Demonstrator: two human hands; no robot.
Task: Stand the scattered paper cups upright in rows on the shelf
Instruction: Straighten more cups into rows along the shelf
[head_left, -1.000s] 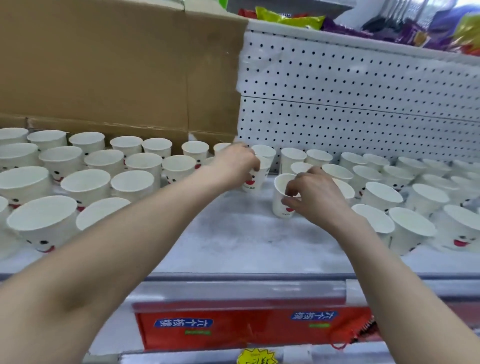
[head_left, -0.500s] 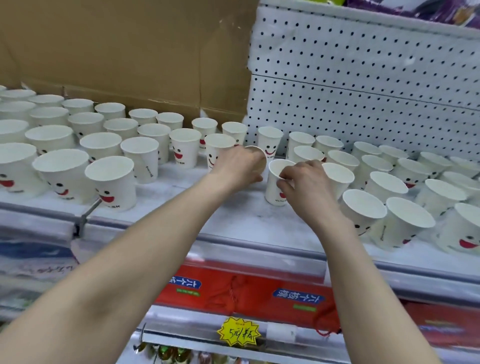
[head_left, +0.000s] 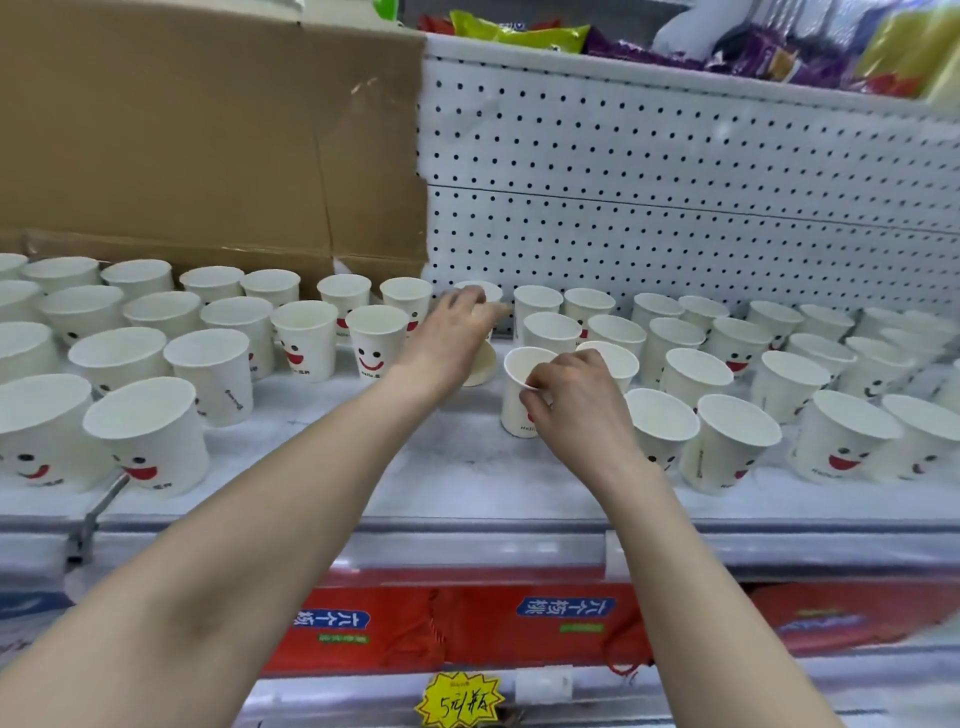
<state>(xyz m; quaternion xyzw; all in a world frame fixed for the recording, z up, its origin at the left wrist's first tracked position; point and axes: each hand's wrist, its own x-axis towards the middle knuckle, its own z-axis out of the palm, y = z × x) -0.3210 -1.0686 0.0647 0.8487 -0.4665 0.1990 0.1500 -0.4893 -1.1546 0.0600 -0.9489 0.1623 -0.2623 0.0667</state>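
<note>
Shelf (head_left: 426, 467) with pegboard back (head_left: 675, 208). Upright cup rows (head_left: 234, 325) fill both sides, with a bare gap mid-shelf. Left hand (head_left: 457, 338) is curled round a tilted cup (head_left: 480, 366) over the gap. Right hand (head_left: 576, 405) pinches the rim of a standing cup (head_left: 517, 402) at the gap's right edge. Step: filling the centre rows. Next probably needs the tilted cup set base-down in line, then both let go.
</note>
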